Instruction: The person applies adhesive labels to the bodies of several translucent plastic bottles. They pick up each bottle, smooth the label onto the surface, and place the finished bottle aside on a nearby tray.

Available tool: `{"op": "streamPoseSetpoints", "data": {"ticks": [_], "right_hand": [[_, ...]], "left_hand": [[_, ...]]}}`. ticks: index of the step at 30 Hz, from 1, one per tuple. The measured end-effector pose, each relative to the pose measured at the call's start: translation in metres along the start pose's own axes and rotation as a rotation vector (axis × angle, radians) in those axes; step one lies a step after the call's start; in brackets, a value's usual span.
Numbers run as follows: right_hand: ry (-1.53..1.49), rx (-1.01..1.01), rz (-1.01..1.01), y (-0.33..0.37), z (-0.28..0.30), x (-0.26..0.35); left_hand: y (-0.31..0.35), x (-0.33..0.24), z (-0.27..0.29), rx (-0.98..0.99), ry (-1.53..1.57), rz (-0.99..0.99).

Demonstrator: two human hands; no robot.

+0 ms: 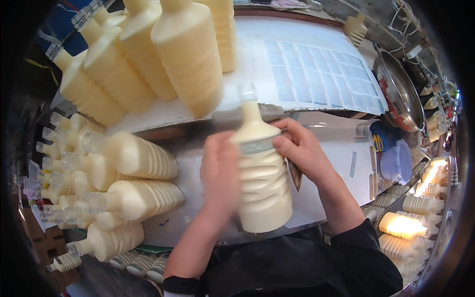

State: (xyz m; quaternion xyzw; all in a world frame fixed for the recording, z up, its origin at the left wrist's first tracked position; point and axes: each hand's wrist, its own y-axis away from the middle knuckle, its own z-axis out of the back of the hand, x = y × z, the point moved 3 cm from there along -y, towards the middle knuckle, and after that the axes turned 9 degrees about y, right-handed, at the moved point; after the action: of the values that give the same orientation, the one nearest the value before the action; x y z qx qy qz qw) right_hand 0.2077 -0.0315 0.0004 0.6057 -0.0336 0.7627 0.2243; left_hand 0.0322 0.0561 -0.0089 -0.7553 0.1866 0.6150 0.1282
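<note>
A cream plastic bottle (264, 188) with a clear threaded neck and wavy ribs stands slightly tilted between my hands. Round its upper body runs a pale grey-green label (257, 145). My right hand (298, 146) grips the bottle's right shoulder, thumb pressed on the label's end and fingers curled behind. Against the left side lies my left hand (219, 168), smeared by motion; its fingers cannot be made out clearly. Just below my right hand a dark pointed strip (295, 175) shows, partly hidden by the bottle.
Several similar bottles (143, 153) lie stacked at left; taller ones (188, 54) stand behind them. A sheet of pale blue labels (321, 74) lies on the raised white board. At right are yellow scissors (377, 143), a lilac tub (396, 162), a round metal pan (402, 89) and more bottles (403, 225).
</note>
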Motion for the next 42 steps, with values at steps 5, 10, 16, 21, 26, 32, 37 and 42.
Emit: {"op": "streamPoseSetpoints", "data": {"ticks": [5,10,16,21,26,32,37,42], "right_hand": [[-0.072,-0.024,-0.012,0.001,-0.002,-0.004],[-0.064,-0.031,-0.008,0.001,-0.002,-0.004],[-0.088,-0.026,-0.027,0.001,-0.002,-0.004],[-0.102,-0.011,-0.014,0.0,-0.001,-0.004],[-0.133,-0.027,0.011,0.001,-0.002,-0.008],[-0.068,0.083,-0.051,0.003,0.003,-0.004],[-0.065,0.045,-0.032,0.005,0.004,-0.008],[0.075,-0.151,0.019,0.015,0.014,0.019]], "left_hand": [[0.001,-0.009,-0.001,0.033,-0.168,-0.032],[0.001,-0.005,-0.002,0.047,0.045,-0.02],[0.003,-0.006,-0.002,0.05,0.094,-0.009],[0.006,-0.008,-0.007,0.045,0.146,0.002],[0.007,-0.01,-0.008,0.05,0.145,0.002],[0.008,-0.015,-0.01,0.045,0.135,0.006],[0.009,-0.015,-0.013,0.039,0.124,-0.001],[0.009,-0.013,-0.012,0.028,0.095,-0.018]]}}
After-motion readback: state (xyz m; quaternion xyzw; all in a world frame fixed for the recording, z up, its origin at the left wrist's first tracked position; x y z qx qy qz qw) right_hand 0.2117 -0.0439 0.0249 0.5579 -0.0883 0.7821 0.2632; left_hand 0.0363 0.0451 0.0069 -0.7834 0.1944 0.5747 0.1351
